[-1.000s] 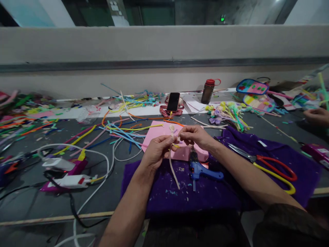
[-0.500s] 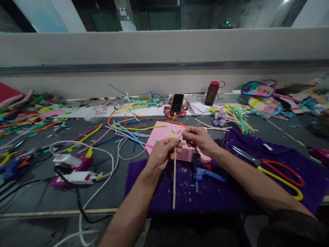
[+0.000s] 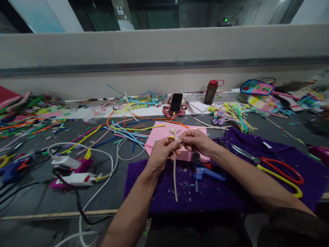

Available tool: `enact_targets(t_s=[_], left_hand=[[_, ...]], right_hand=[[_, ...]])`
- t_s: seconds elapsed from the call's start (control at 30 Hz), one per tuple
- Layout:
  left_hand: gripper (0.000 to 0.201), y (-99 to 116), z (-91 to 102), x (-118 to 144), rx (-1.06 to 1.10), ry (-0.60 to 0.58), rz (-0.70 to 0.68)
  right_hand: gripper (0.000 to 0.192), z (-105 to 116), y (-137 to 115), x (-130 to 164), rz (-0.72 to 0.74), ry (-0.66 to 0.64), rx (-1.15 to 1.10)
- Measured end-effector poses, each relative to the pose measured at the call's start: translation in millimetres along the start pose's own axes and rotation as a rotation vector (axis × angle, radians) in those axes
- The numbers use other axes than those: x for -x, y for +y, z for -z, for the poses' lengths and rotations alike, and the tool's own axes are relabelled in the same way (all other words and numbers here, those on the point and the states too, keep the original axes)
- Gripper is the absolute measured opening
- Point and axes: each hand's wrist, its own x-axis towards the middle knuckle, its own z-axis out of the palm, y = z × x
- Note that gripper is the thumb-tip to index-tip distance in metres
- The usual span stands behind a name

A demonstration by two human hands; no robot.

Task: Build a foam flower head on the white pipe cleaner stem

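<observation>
A cream pipe cleaner [image 3: 175,181] hangs down from my left hand [image 3: 163,151], whose thumb and fingers pinch it near its fluffy top. That top, a small cream tuft [image 3: 172,131], sticks up above the fingertips. My right hand [image 3: 196,140] is closed in a pinch against the same spot, its fingertips touching the left ones; what it grips there is mostly covered by the fingers. Below both hands lie a pink foam sheet [image 3: 156,132] and a purple cloth [image 3: 164,195]. On the cloth, under my right wrist, rests a blue glue gun [image 3: 209,174].
Large scissors [image 3: 272,166] with red and yellow handles lie at right. Further back are a phone [image 3: 176,102], a dark bottle [image 3: 210,92] and a bunch of pipe-cleaner flowers [image 3: 231,115]. Loose pipe cleaners [image 3: 128,132] and a power strip with white plugs [image 3: 77,178] occupy the left.
My right fingertips have come down slightly and now meet the left ones at the pipe cleaner's top. The stem's lower end has swung slightly right and up.
</observation>
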Motion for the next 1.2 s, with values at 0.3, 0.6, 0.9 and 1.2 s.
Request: enact_targets(t_s=[0.3, 0.6, 0.9, 1.2], left_hand=[[0.026, 1.5, -2.1, 4.1, -0.017, -0.021, -0.012], [0.028, -1.6, -1.0, 1.2, -0.019, -0.071, 0.036], [0.029, -5.3, -0.9, -2.2, -0.001, -0.059, 0.032], [0.026, -16.9, -2.4, -9.9, 0.164, -0.069, 0.166]], right_hand=[[0.024, 8.5, -2.9, -0.2, -0.039, -0.098, -0.015], [0.021, 8.2, -1.6, 1.2, -0.012, -0.185, -0.052], [0.024, 17.3, -13.0, 5.6, 0.045, -0.075, 0.218], [0.036, 7.9, -4.7, 101.8, 0.065, 0.17, 1.402]])
